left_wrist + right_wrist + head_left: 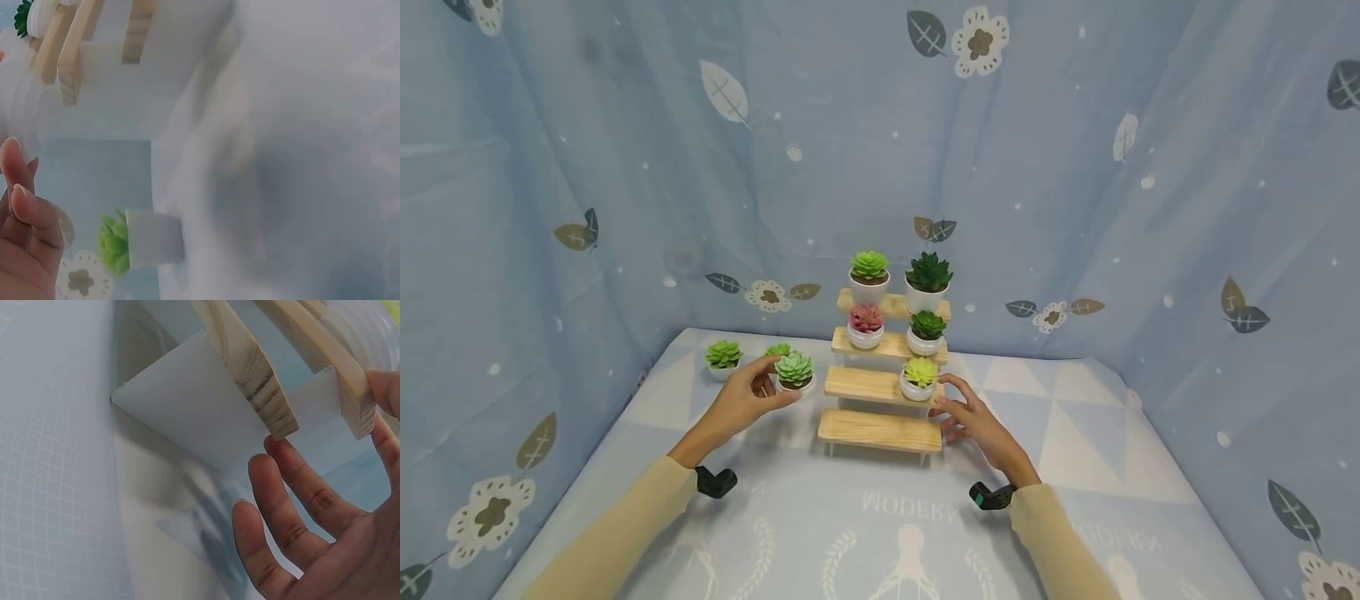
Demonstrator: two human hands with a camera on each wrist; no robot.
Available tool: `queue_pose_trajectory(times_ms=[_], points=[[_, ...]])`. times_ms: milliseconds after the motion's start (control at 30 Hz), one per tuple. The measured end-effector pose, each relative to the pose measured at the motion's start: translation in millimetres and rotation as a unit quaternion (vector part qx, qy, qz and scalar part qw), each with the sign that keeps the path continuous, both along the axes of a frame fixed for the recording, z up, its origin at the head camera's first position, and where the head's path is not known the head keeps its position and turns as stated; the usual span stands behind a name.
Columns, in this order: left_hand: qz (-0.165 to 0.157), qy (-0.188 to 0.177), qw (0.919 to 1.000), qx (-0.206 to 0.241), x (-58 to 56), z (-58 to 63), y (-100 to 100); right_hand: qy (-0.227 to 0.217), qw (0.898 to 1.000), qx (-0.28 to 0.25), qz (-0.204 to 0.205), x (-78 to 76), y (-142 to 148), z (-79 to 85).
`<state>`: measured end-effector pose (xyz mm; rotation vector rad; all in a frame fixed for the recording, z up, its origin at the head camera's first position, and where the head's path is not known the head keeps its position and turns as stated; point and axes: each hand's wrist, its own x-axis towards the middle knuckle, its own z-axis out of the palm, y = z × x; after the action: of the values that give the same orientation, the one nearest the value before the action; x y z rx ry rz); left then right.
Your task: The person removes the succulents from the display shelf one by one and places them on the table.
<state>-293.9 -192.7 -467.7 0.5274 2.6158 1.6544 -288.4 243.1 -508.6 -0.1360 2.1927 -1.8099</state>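
Observation:
My left hand grips the white pot of a pale green succulent, held left of a stepped wooden display stand. In the left wrist view, the fingers are bent at the left edge beside a blurred whitish pot. My right hand is at the stand's right end, its thumb and index finger touching the end of the second step from the bottom. Other fingertips are spread by the lowest step. Just above, a yellow-green succulent sits on that second step's right side.
Two green potted succulents stand on the table left of the stand, one at the far left and one partly behind my left hand. Upper steps hold a pink succulent and several green ones. A patterned blue curtain surrounds the table.

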Motion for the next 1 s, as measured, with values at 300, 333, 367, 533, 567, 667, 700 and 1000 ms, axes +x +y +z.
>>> queue_pose_trajectory(times_ms=[300, 333, 367, 533, 567, 667, 700, 1000], points=[[0.02, -0.005, 0.9997, -0.016, 3.3, -8.8, -16.4, -0.001, 1.0, -0.001, -0.004, 3.2, 0.7, -4.5], [0.023, -0.004, 0.9996, -0.018, 4.1, -9.2, -18.4, 0.001, 1.0, -0.001, -0.005, 2.9, 0.3, -4.6], [0.024, -0.005, 0.9995, -0.019, 4.7, -9.8, -20.3, 0.001, 1.0, -0.001, -0.007, 2.6, 0.1, -4.5], [0.035, -0.01, 0.9991, -0.019, 7.9, -13.0, -31.1, 0.001, 1.0, 0.0, -0.012, 2.0, -1.1, -4.4], [0.038, -0.011, 0.999, -0.019, 8.2, -13.9, -33.2, 0.001, 1.0, 0.0, -0.012, 2.0, -1.3, -4.3], [0.049, -0.007, 0.9984, -0.026, 9.6, -15.9, -39.1, 0.001, 1.0, -0.002, -0.01, 2.2, -1.9, -4.1], [0.052, -0.006, 0.9982, -0.029, 9.9, -16.5, -41.1, 0.002, 1.0, -0.003, -0.009, 2.2, -2.1, -4.1], [0.081, -0.015, 0.9955, -0.047, 10.4, -21.0, -57.0, 0.004, 1.0, 0.002, -0.009, 1.5, -3.7, -2.5]])
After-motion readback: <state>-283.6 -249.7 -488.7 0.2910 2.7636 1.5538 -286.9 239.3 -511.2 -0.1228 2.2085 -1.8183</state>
